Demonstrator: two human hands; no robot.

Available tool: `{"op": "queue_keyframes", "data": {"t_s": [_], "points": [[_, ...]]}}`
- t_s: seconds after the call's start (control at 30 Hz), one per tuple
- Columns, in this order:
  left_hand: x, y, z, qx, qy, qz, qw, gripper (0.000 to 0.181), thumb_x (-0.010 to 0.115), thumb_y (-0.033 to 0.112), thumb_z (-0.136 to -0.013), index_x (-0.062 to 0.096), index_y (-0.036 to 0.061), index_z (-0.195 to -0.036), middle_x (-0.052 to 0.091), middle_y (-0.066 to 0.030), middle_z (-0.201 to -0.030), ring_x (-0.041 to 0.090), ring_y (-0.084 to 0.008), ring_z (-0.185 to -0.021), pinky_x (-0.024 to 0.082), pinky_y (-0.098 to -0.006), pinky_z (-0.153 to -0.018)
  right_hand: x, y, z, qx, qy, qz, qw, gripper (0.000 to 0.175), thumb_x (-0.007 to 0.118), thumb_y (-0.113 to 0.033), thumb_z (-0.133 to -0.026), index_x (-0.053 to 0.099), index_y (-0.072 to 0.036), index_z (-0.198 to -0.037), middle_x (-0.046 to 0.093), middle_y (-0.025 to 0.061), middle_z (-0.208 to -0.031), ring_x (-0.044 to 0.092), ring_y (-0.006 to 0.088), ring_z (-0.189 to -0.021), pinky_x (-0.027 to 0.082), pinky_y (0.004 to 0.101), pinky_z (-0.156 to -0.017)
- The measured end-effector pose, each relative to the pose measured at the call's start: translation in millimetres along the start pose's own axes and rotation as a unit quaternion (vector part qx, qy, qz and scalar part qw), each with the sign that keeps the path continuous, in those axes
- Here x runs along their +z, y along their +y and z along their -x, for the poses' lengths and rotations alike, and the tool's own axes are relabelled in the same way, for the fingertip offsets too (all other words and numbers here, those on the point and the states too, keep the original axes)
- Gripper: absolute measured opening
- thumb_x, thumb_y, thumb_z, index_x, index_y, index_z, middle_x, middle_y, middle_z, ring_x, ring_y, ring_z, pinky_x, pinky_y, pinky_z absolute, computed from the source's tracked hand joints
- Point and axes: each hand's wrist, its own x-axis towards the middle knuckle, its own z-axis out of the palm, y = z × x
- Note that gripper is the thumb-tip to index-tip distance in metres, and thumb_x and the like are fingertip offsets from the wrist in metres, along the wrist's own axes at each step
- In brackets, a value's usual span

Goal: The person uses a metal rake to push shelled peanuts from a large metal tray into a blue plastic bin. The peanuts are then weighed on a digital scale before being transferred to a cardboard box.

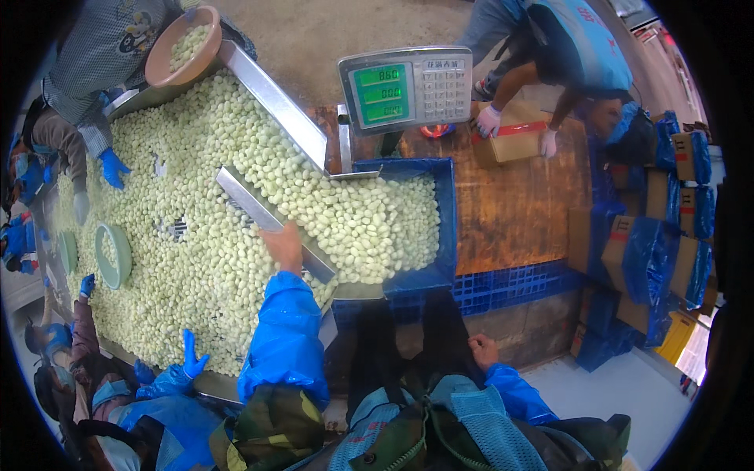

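My left hand [284, 247] grips a long metal bar [253, 200] that lies slantwise among pale green, oval fruits or nuts [171, 253] on a large metal sorting table. Beyond the bar, more of them [359, 224] run down a chute into a box lined with blue plastic [446, 235]. My right hand [484, 352] hangs beside my right leg with its fingers curled, and nothing shows in it. A digital scale display [406, 88] with green screens stands above the lined box.
Co-workers with blue gloves [112, 168] reach over the table's left part, near green bowls [113, 256] and an orange basin [184, 47]. At the right, a co-worker handles a cardboard box [512, 135] on a wooden platform [518, 218]. Boxes with blue liners [633, 253] are stacked beyond.
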Motion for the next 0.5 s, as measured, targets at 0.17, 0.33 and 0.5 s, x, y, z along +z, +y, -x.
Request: {"op": "queue_keyframes", "data": {"t_s": [0.17, 0.33, 0.5], "points": [[4, 9, 10, -0.033, 0.003, 0.004, 0.999, 0.075, 0.075, 0.028, -0.069, 0.044, -0.0103, -0.125, 0.061, -0.0265, -0.115, 0.059, -0.0404, -0.109, 0.043, -0.0429, -0.096, -5, -2, 1, -0.027, -0.003, 0.015, 1.0, 0.018, 0.062, -0.017, -0.085, 0.068, 0.0, -0.089, 0.066, 0.0125, -0.074, 0.064, 0.0189, -0.072, 0.05, 0.0345, -0.068], [0, 12, 13, -0.033, -0.004, 0.011, 0.999, 0.078, 0.077, 0.028, -0.07, 0.042, -0.0108, -0.128, 0.06, -0.0267, -0.117, 0.058, -0.0407, -0.11, 0.043, -0.0434, -0.097, -5, 1, 5, -0.023, 0.002, 0.008, 1.0, 0.018, 0.062, -0.017, -0.085, 0.067, 0.0, -0.088, 0.065, 0.0115, -0.072, 0.063, 0.0175, -0.072, 0.05, 0.0336, -0.067], [3, 1, 6, -0.046, -0.006, 0.007, 0.999, 0.077, 0.079, 0.029, -0.069, 0.044, -0.0096, -0.126, 0.061, -0.0262, -0.117, 0.058, -0.0398, -0.11, 0.043, -0.0434, -0.097, -3, 9, 5, -0.01, 0.0, -0.005, 1.0, 0.019, 0.063, -0.019, -0.086, 0.068, 0.0, -0.089, 0.065, 0.0108, -0.072, 0.062, 0.0173, -0.071, 0.05, 0.0336, -0.067]]}}
